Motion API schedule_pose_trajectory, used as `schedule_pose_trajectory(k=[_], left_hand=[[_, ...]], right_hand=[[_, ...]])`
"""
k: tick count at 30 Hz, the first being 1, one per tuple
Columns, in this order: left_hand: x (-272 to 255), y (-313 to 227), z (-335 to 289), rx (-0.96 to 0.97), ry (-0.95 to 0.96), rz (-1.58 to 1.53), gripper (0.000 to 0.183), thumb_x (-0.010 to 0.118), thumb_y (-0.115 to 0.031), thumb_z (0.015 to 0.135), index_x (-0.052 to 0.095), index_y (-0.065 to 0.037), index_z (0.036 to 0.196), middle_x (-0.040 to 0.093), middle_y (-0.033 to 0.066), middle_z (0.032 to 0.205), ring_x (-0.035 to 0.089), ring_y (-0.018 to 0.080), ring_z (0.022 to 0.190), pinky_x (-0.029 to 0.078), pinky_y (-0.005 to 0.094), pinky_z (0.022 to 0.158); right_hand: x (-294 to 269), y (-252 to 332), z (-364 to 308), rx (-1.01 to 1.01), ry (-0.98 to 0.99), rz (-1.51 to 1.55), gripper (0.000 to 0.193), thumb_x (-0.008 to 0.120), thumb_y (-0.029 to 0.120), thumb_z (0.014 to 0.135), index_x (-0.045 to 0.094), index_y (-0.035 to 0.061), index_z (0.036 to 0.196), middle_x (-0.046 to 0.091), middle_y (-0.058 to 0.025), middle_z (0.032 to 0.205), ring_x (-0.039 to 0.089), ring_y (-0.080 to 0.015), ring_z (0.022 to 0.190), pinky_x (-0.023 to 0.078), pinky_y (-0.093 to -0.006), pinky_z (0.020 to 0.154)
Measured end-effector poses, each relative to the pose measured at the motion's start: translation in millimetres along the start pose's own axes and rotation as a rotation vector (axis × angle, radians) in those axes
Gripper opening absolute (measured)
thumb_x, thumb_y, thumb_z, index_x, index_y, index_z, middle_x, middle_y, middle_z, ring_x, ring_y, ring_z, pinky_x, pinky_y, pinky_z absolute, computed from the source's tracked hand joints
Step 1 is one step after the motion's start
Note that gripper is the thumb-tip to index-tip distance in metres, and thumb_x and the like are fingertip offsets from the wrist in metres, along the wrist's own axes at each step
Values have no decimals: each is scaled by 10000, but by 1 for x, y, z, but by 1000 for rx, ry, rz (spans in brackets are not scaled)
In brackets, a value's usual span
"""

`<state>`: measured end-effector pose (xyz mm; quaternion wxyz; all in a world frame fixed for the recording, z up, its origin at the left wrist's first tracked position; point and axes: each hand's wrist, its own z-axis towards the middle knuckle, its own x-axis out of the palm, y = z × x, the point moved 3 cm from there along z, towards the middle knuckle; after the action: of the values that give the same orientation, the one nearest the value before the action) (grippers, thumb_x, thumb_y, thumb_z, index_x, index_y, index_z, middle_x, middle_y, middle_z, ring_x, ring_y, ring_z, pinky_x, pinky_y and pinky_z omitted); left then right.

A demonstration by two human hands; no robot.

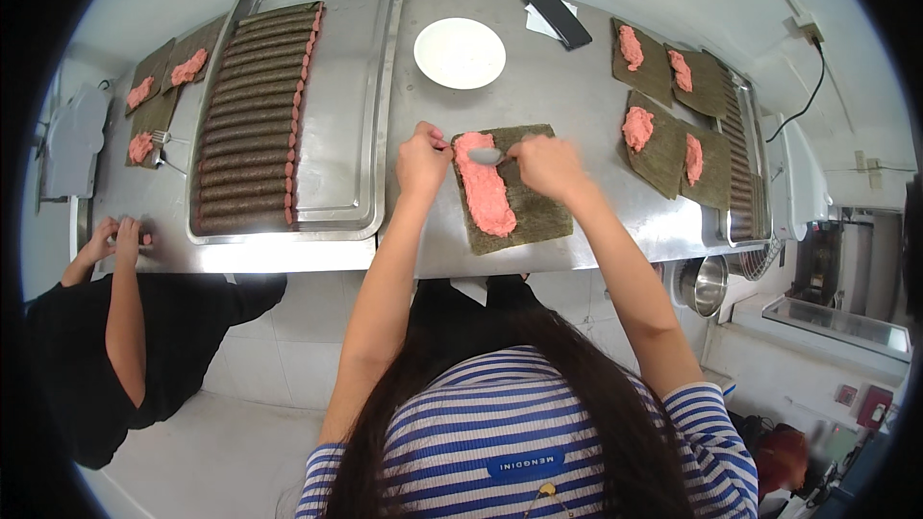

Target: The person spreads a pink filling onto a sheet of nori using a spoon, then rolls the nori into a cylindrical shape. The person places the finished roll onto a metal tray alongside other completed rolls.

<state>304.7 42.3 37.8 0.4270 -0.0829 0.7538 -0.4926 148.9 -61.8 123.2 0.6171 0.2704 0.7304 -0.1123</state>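
Observation:
A dark green seaweed sheet (538,202) lies flat on the steel table in front of me. A thick strip of pink paste (488,200) covers its left side. My right hand (550,168) is closed around the handle of a metal spoon (486,156), whose bowl rests on the upper part of the paste. At the sheet's upper left corner, my left hand (423,161) has thumb and fingers pinched on the edge. Beyond the sheet stands a white bowl (460,53) with something pale inside, too faint to make out.
Left of me, a large steel tray (336,202) holds a row of seaweed rolls (255,115). Several seaweed sheets with pink paste (654,144) lie to the right, beside another tray of rolls (740,154). A phone (558,17) lies at the back. At far left, a co-worker's hands (113,238) handle something small.

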Motion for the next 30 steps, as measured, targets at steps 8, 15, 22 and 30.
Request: schedule_pose_trajectory(k=[8, 15, 22, 30], left_hand=[[0, 2, 4, 10, 22, -8, 227, 676, -79, 707, 592, -50, 915, 699, 72, 802, 673, 269, 769, 516, 385, 679], [-6, 16, -59, 103, 195, 17, 303, 703, -91, 728, 564, 1, 981, 699, 143, 800, 690, 250, 748, 530, 348, 685], [14, 22, -123, 16, 280, 38, 343, 713, -55, 702, 542, -3, 995, 699, 138, 778, 691, 241, 706, 540, 338, 657], [16, 12, -134, -5, 170, 133, 347, 703, -42, 693, 526, -18, 990, 689, 121, 745, 681, 238, 675, 538, 341, 648]], right_hand=[[0, -6, -28, 39, 53, 97, 249, 535, 86, 760, 732, 142, 901, 678, -135, 895, 646, -322, 830, 504, -443, 721], [-8, -1, -82, -109, -49, 76, 204, 590, 83, 753, 716, 122, 909, 616, -53, 770, 623, -267, 752, 497, -407, 672], [23, 11, -81, -292, -211, -12, 133, 596, 81, 680, 690, 98, 772, 610, -49, 786, 625, -244, 767, 505, -383, 669], [30, 3, -38, -313, -241, -118, 73, 602, 106, 690, 663, 67, 693, 636, -70, 775, 642, -239, 759, 510, -380, 665]])
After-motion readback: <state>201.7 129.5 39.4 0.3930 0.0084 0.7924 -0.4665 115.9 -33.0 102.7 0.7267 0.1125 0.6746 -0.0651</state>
